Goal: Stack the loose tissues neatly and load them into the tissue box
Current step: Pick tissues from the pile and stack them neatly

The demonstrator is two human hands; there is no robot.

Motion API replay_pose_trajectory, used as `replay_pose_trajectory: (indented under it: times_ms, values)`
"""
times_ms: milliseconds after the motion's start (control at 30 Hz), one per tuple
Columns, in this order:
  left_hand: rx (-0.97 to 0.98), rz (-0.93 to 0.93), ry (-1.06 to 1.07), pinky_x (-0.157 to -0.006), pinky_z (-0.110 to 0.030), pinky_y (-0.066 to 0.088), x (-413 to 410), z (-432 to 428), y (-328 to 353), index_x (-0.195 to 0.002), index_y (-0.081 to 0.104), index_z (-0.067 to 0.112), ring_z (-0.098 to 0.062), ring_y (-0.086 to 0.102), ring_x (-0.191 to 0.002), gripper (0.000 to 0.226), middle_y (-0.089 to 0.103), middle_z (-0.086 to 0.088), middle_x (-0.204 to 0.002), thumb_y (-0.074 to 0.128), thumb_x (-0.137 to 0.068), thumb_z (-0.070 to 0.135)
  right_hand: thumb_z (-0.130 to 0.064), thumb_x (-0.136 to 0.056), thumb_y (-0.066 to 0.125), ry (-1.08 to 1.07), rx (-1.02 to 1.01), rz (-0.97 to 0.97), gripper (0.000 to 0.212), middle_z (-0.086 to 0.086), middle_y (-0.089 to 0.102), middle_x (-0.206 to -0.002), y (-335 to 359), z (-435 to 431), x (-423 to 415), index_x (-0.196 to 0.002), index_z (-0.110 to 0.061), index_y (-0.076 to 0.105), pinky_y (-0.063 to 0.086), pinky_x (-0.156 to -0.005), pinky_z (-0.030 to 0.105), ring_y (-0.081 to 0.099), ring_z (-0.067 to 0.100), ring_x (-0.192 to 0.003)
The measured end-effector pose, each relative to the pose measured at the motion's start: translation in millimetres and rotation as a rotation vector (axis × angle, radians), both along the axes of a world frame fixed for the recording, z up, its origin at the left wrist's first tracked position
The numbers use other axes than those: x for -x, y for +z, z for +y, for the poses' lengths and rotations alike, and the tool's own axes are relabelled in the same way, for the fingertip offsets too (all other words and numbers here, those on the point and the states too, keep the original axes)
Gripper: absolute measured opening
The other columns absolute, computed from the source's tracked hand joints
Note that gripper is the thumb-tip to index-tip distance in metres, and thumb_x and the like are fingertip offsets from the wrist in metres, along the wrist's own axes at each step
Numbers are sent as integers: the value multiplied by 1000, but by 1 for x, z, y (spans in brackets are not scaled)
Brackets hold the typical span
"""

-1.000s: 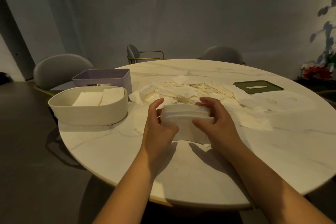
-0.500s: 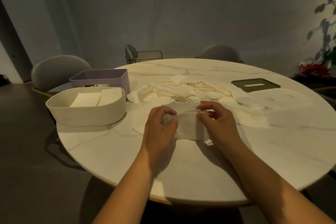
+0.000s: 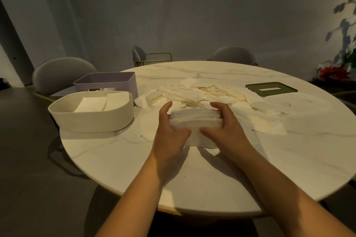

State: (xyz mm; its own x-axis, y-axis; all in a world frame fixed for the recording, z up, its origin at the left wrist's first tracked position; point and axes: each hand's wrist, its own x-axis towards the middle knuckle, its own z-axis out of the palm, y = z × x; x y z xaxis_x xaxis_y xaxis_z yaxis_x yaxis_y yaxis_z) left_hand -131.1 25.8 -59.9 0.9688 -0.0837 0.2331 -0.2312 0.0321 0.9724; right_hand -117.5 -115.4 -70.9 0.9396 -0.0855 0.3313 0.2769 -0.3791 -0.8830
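A marble table (image 3: 115, 159) is laid with a cream tissue box (image 3: 92, 119) at ten o'clock, loose tissues (image 3: 192, 94) at twelve, a tissue stack (image 3: 194, 118) at centre, a green lid (image 3: 256, 88) at two.

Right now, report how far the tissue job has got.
Done: two folded tissue piles lie in the cream box. In hand: left hand and right hand grip a tissue stack at its ends. To do: the loose tissues behind it; the green lid lies apart.
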Motion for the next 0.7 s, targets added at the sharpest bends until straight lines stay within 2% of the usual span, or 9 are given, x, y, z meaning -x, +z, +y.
replay_pose_trajectory:
  times_ms: [67,167,200,300,400,500,567,633,700]
  values:
    - [55,29,-27,-55,-6,46,0,0,1,-139,21,35,-4,53,-88,75,42,13,-107,56,-89,-8,-13,-82,70,0,-13,30,69,-11,43,-120,0,0,0,-135,-34,32,46,-63,9,48,9,-103]
    - [74,-4,-19,-53,-6,46,1,-1,3,-140,22,30,16,56,-75,73,41,17,-102,51,-89,-13,-15,-82,70,-63,-37,-50,63,-15,44,-118,1,1,0,-130,-37,36,45,-65,8,49,6,-99]
    - [73,-15,-13,-52,-6,46,0,-2,3,-139,23,29,16,56,-74,73,40,16,-101,51,-88,-14,-17,-82,71,-75,-53,-81,60,-18,45,-116,2,1,0,-126,-39,38,45,-65,7,51,5,-96]
    - [75,-20,21,-53,-8,47,-2,1,2,-131,31,30,-5,54,-86,68,44,12,-103,54,-85,-15,-17,-82,72,-55,-114,-114,49,-20,53,-105,4,1,1,-115,-40,45,47,-72,11,55,4,-91]
    - [37,-52,35,-57,-11,50,-4,2,-2,-117,46,29,-5,57,-93,49,52,9,-106,56,-86,-7,-11,-82,69,0,-107,-134,35,-25,56,-99,4,0,3,-98,-39,55,48,-83,18,54,0,-95]
    - [164,45,14,-56,-16,51,-1,-2,0,-112,55,22,-5,59,-82,24,55,8,-99,54,-93,7,-9,-82,68,26,-77,-164,32,-28,54,-98,4,1,3,-93,-37,57,44,-81,14,51,-7,-95]
    - [194,52,51,-60,-25,55,-5,-3,-2,-103,59,22,-10,58,-83,11,58,5,-95,51,-97,18,-10,-82,68,21,-72,-164,32,-27,53,-99,3,0,1,-93,-38,57,45,-80,14,51,-3,-95]
    - [201,59,123,-65,-36,53,-10,-2,-5,-92,60,22,-19,58,-88,14,60,1,-92,48,-98,24,-12,-82,68,7,-73,-162,31,-27,54,-99,1,0,0,-92,-39,57,46,-80,16,51,0,-96]
    - [180,68,165,-65,-38,50,-14,-1,-7,-87,60,21,-22,58,-87,17,60,-3,-92,48,-98,25,-12,-82,67,4,-71,-153,30,-27,54,-99,0,0,-1,-93,-38,57,47,-80,16,51,1,-96]
